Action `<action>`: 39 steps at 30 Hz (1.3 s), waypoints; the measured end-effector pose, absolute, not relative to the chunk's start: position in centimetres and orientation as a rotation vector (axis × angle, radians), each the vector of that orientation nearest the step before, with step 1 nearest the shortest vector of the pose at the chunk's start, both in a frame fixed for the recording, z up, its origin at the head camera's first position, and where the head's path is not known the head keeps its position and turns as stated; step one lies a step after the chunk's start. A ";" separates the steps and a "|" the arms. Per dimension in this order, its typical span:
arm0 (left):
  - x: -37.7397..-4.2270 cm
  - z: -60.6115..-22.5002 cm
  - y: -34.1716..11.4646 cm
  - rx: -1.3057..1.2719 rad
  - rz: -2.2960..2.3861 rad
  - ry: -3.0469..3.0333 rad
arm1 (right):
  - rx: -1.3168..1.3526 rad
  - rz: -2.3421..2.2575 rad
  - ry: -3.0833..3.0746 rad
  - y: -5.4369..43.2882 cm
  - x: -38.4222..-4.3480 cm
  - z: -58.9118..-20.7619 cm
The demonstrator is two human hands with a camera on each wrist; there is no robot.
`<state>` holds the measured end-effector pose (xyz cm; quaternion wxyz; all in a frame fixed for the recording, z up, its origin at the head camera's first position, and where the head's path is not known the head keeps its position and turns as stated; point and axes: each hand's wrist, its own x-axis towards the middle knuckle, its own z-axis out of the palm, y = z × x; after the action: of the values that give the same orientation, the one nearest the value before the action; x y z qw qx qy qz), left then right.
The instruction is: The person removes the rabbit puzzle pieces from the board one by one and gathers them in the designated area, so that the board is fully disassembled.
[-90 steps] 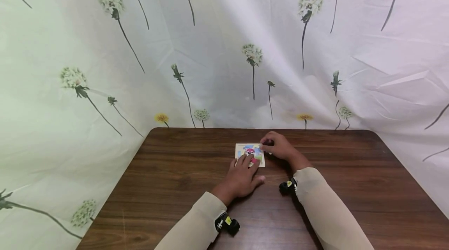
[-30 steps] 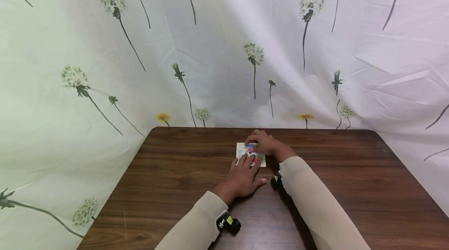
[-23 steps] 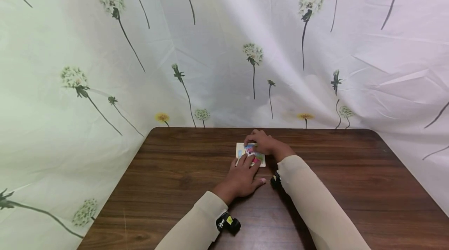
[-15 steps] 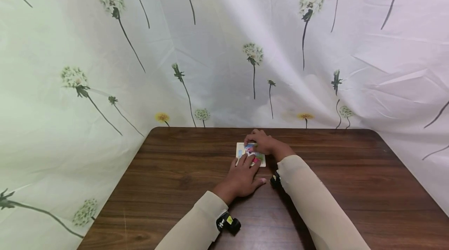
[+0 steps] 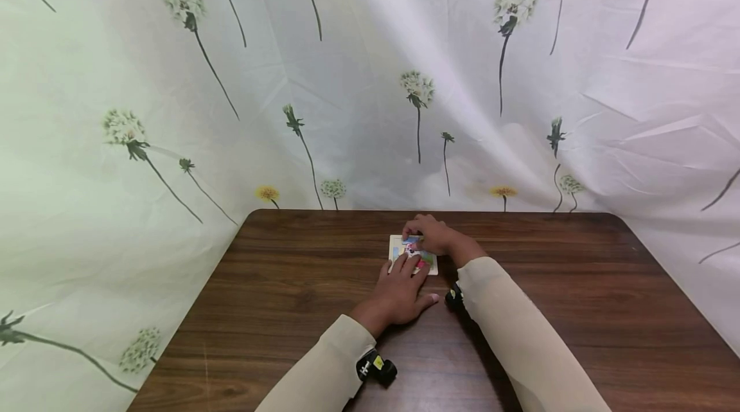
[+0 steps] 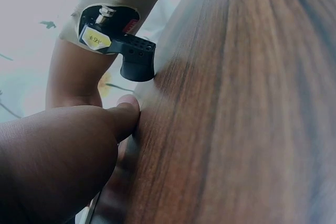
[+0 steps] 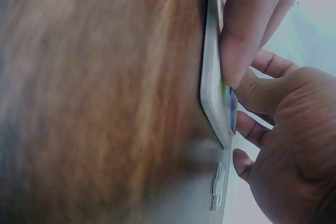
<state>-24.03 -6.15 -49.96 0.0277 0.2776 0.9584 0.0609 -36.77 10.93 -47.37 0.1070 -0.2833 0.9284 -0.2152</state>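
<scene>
A small square picture puzzle board [image 5: 392,246] with a pale frame and a pink, blue and green picture lies near the far side of the table. My left hand [image 5: 397,295] rests across its near part, fingers spread and fairly straight, thumb out over the wood. Over the board's upper right, my right hand [image 5: 432,236] bends down with curled fingers. The right wrist view shows the right thumb and fingers pinching a thin puzzle piece [image 7: 233,113], which stands slightly proud at the board's edge. Both hands cover much of the picture.
A few loose flat pieces [image 7: 217,187] lie on the wood just past the board in the right wrist view. The brown wood-grain table [image 5: 300,335] ends at a dandelion-print curtain [image 5: 358,110]. A black camera [image 5: 377,368] sits on the left wrist.
Since three seconds ago my right hand has shifted left, from the board's upper right corner to over its top. It holds still over the last second. The left hand stays in place throughout.
</scene>
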 end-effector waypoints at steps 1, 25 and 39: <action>-24.0 -50.0 -6.2 0.857 0.187 2.959 | -0.837 -0.637 2.732 10.9 -36.8 -47.4; -24.0 -50.0 -6.3 0.870 0.178 2.960 | -0.982 -0.829 2.763 11.0 -36.7 -47.7; -23.8 -50.0 -6.3 0.886 0.178 2.970 | -1.039 -0.964 2.755 11.4 -36.4 -48.0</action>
<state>-23.83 -6.33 -50.00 0.0184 0.2852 0.9566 0.0573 -36.39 11.42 -48.03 0.0217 -0.3352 0.8891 -0.3109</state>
